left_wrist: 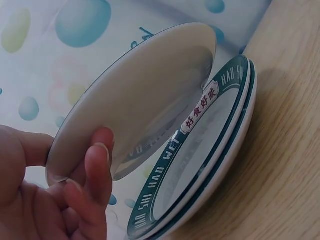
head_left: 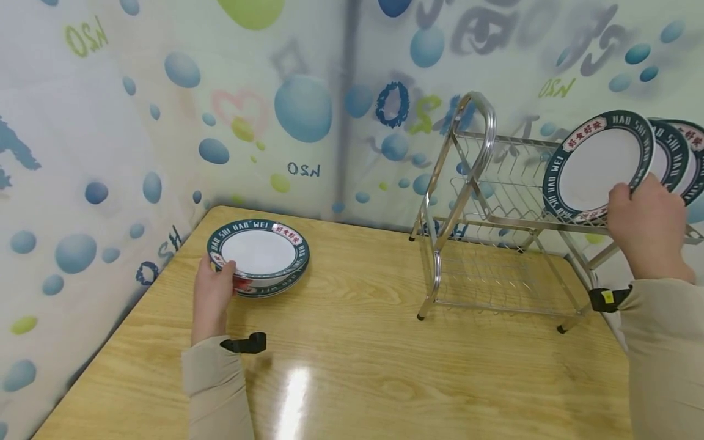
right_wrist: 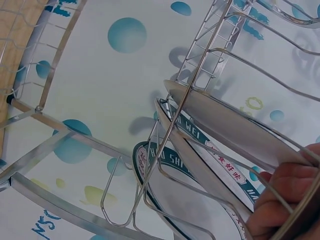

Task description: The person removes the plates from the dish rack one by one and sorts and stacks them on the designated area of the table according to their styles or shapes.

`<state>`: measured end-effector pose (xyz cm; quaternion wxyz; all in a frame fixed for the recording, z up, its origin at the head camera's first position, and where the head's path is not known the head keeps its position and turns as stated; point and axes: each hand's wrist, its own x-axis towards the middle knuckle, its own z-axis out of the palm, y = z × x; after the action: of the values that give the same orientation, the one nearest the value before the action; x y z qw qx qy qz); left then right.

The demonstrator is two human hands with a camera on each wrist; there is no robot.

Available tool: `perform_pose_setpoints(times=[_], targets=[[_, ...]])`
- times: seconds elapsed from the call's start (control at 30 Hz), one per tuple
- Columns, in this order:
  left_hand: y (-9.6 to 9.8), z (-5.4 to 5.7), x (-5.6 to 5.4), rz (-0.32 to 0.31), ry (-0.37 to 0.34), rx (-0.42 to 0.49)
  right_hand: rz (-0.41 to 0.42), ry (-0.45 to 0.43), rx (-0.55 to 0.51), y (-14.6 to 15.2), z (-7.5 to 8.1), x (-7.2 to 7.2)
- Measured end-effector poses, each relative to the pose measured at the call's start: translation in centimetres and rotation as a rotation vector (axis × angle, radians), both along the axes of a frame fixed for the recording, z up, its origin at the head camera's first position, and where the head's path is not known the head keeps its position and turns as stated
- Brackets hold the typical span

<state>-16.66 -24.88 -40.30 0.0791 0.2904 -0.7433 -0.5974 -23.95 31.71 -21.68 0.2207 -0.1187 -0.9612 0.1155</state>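
Near the worktop's [head_left: 352, 354] far left corner I see a white plate [head_left: 263, 252], its green rim lettered in white, held aslant over two stacked plates [left_wrist: 197, 155] of the same pattern; towards the right end of the rack's [head_left: 517, 222] upper tier a matching front plate [head_left: 596, 168] tilts nearly upright; a second plate [head_left: 665, 156] and third plate [head_left: 695, 137] overlap behind.

- The left hand [left_wrist: 52, 200] pinches a tilted plate [left_wrist: 135, 80] by its edge, pale underside showing.
- Two stacked plates [left_wrist: 200, 145] with green, lettered rims lie just beside it; whether they touch it is unclear.
- The stack rests on a wooden table [left_wrist: 290, 125].
- Behind hangs a blue-spotted backdrop [left_wrist: 82, 22].
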Motion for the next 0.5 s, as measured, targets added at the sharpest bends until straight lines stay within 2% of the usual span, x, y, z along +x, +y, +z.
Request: perform_pose_setpoints(times=[0.23, 0.37, 0.5], targets=[[-0.2, -0.5, -0.2, -0.022, -0.007, 0.007, -0.036, -0.007, -0.020, -0.1, 0.0, 0.1], [-0.4, -1.1, -0.6, -0.009, -0.013, -0.011, -0.063, -0.001, -0.042, -0.1, -0.1, 0.2], [-0.5, -1.1, -0.6, -0.008, -0.008, 0.000, -0.075, 0.025, -0.044, -0.1, -0.2, 0.3]])
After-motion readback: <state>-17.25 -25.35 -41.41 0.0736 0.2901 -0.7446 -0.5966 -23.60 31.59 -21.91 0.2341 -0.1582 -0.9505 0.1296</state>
